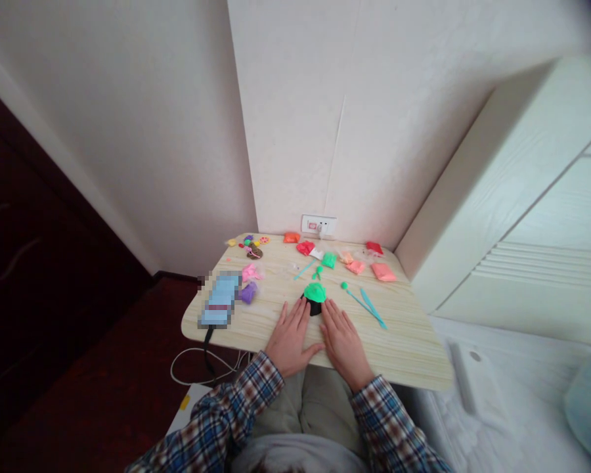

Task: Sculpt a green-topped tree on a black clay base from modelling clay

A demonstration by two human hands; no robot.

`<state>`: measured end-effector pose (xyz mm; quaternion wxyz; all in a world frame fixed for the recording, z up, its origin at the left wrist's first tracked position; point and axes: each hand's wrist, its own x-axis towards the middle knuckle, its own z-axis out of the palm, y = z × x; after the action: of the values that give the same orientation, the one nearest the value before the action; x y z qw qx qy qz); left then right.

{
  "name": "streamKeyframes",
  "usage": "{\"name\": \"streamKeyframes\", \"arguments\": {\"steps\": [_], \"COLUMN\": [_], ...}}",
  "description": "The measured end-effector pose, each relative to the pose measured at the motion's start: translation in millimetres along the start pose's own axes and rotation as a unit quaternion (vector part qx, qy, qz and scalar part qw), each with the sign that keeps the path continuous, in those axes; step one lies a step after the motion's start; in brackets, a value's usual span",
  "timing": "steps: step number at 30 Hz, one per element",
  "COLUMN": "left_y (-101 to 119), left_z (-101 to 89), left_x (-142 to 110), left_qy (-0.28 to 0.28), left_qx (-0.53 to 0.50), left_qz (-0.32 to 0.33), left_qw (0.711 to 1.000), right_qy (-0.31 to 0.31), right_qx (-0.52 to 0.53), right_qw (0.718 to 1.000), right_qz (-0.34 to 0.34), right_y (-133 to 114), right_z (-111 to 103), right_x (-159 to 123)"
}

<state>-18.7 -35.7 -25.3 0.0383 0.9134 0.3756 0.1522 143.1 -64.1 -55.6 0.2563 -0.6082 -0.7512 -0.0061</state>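
Observation:
Both hands lie flat on the small wooden table (398, 355), fingers stretched out, on either side of a black disc (315, 309) with a green clay-like mound (315, 292) on it. The fingertips of my left hand (291, 338) touch the disc's left edge. On the other side, the fingertips of my right hand (343, 341) meet its right edge. Just behind the mound sits a small green clay piece (318, 271). To the right lie two light blue modelling tools (373, 309), one tipped with a green ball (344, 286).
A phone (221, 299) with a cable rests at the table's left edge, beside a purple packet (249, 293) and a pink packet (251, 272). Several coloured clay packets, among them a salmon one (383, 272), line the back. A wall socket (318, 225) is behind.

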Motion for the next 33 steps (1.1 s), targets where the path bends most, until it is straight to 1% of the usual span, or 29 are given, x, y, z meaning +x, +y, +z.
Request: {"name": "streamKeyframes", "arguments": {"steps": [5, 7, 9, 11, 13, 14, 15, 17, 19, 24, 27, 33], "left_y": [1.8, 1.2, -3.1, -12.3, -25.0, -31.6, -37.8, -47.1, -51.8, -53.2, -53.9, -52.4], "left_z": [2.3, 1.5, -1.1, -5.2, -10.4, -13.1, -15.6, -19.3, -20.8, -16.4, -13.2, -11.4], "left_x": [0.1, -2.5, -8.2, -15.4, -20.5, -21.2, -20.2, -13.5, -2.3, 22.9, 28.5, 32.4], "left_qy": [0.01, 0.032, 0.072, 0.121, 0.162, 0.176, 0.18, 0.174, 0.16, 0.152, 0.153, 0.155], "left_qx": [-0.01, -0.025, -0.038, -0.048, -0.054, -0.056, -0.055, -0.054, -0.052, -0.044, -0.048, -0.095], "left_qz": [-0.002, -0.001, -0.009, -0.036, -0.082, -0.109, -0.123, -0.131, -0.13, -0.167, -0.183, -0.181], "left_qw": [1.0, 0.999, 0.997, 0.991, 0.982, 0.977, 0.974, 0.975, 0.977, 0.973, 0.97, 0.967], "right_qy": [0.008, 0.023, 0.044, 0.067, 0.089, 0.099, 0.108, 0.119, 0.123, 0.125, 0.121, 0.115], "right_qx": [0.027, 0.039, 0.052, 0.068, 0.084, 0.092, 0.101, 0.116, 0.132, 0.157, 0.168, 0.19], "right_qw": [1.0, 0.999, 0.998, 0.995, 0.991, 0.989, 0.987, 0.983, 0.98, 0.976, 0.974, 0.968], "right_qz": [-0.009, -0.001, 0.014, 0.032, 0.051, 0.06, 0.069, 0.082, 0.086, 0.087, 0.093, 0.117], "right_y": [-0.6, 0.9, 4.7, 10.7, 17.2, 19.9, 22.0, 23.7, 22.9, 20.5, 21.8, 22.3], "right_z": [-0.7, -2.5, -5.8, -10.0, -13.6, -14.8, -15.5, -15.6, -15.1, -16.7, -18.2, -19.1], "right_x": [-1.1, 0.4, 3.3, 6.5, 8.7, 9.1, 9.0, 7.6, 5.6, 3.4, 4.0, 4.1]}}
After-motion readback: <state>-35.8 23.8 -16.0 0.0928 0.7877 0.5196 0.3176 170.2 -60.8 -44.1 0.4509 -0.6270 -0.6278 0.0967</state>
